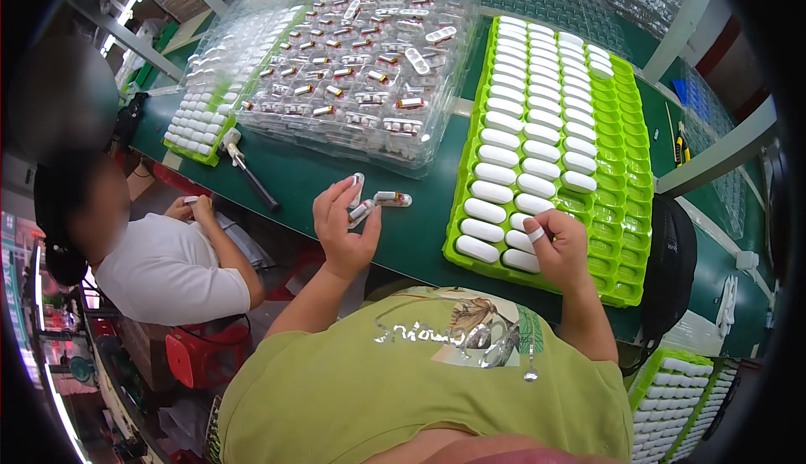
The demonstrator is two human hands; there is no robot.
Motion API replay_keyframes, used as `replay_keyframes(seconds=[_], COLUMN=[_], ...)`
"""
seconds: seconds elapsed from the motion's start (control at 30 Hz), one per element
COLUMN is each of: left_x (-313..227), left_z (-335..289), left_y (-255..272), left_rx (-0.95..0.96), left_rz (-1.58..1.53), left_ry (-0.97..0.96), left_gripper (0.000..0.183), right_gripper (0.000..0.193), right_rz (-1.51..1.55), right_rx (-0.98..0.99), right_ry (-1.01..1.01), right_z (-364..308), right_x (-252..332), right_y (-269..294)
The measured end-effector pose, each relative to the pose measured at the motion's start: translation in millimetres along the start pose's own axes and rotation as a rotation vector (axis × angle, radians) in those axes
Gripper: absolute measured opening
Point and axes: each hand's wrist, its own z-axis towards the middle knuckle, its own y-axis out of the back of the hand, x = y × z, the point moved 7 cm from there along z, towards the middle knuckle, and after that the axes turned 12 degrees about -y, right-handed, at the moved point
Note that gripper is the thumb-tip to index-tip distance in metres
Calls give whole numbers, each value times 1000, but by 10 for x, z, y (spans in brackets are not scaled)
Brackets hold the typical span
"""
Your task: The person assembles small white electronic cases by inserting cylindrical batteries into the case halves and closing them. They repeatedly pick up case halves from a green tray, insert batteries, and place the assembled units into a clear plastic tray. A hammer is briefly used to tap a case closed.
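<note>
Green table (420,237) ahead of us, edges bowed by the lens. Our right hand (561,250) is at the near end of the tray (623,187), thumb and fingers drawn together, white band (536,234) on the thumb; whether it grips a case (520,240) we cannot tell. Our left hand (342,225) is half open, thumb and forefinger parted around two small parts (361,212); firm hold unclear. Key relation: one loose part (392,199) lies just right of the left hand, long axis roughly left-right, left hand clearly nearer. Farther left, a co-worker (176,271) sits. Past a black-handled tool (256,183), we note clear trays (323,141) full of similar parts.
</note>
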Motion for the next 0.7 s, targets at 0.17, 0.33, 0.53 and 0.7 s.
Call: replay_keyframes(seconds=[0.17, 0.33, 0.53, 0.7], left_x=[-519, -883, -830, -778], left_z=[250, 50, 63, 74], left_y=[-313, -729, -836, -803], left_rx=[55, 178, 220, 167], left_rz=[-146, -360, -450, -464], left_ry=[-136, -227, -126, -57], left_gripper=[35, 30, 31, 25], right_gripper=[13, 17, 21, 40], right_rz=[98, 180, 195, -26], right_rx=[2, 105, 9, -158], right_ry=[-31, -150, -62, 134], right_z=[-10, -28, -22, 5], right_x=[-153, -173, -154, 42], right_y=[12, -50, 57, 155])
